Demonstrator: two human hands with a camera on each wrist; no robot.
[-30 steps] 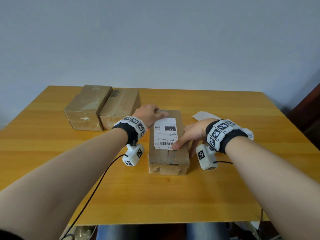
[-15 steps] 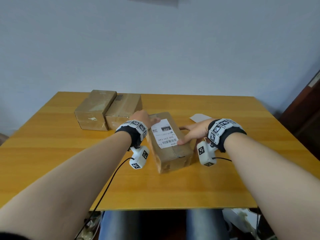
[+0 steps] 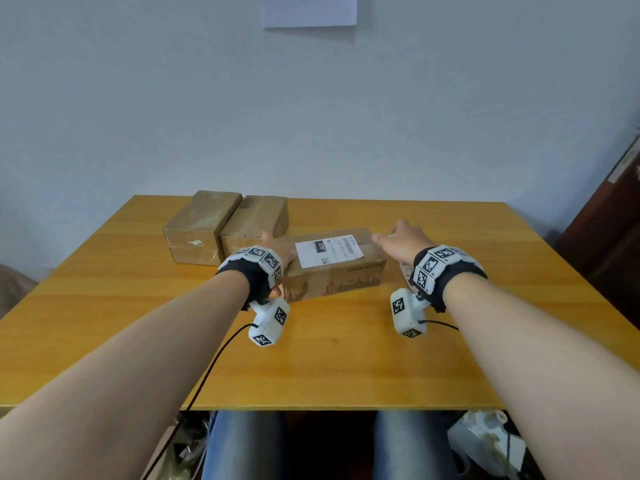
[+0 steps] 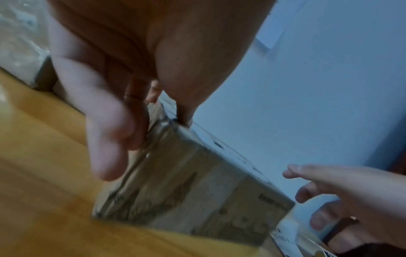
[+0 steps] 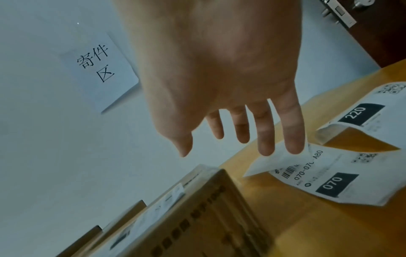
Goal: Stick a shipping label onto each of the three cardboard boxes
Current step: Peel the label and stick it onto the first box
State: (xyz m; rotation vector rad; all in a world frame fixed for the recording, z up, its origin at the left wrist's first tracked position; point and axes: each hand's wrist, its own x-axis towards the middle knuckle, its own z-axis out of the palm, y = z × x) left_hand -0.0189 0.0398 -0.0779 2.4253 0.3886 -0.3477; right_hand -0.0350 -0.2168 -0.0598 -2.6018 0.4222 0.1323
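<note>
A long cardboard box [image 3: 341, 277] lies crosswise mid-table with a white shipping label [image 3: 329, 251] stuck on its top. My left hand [image 3: 278, 249] grips its left end, thumb on top and fingers round the end [image 4: 160, 121]. My right hand [image 3: 393, 233] is off the box, open, its straight fingertips [image 5: 265, 147] over the curled edge of a loose "070" label [image 5: 334, 182]. A second loose label, marked "220" [image 5: 362, 113], lies beyond it. Two unlabelled boxes [image 3: 201, 226] [image 3: 256, 221] stand side by side at the back left.
The yellow wooden table [image 3: 346, 358] ends at the wall. A paper sign [image 5: 98, 69] hangs on the wall above. A dark door [image 3: 606, 244] stands to the right. A black cable [image 3: 207, 372] trails from my left wrist over the front edge.
The labelled box has turned from lengthwise to crosswise and slid back toward the other boxes. My right hand has let go of it and moved right, over the loose labels.
</note>
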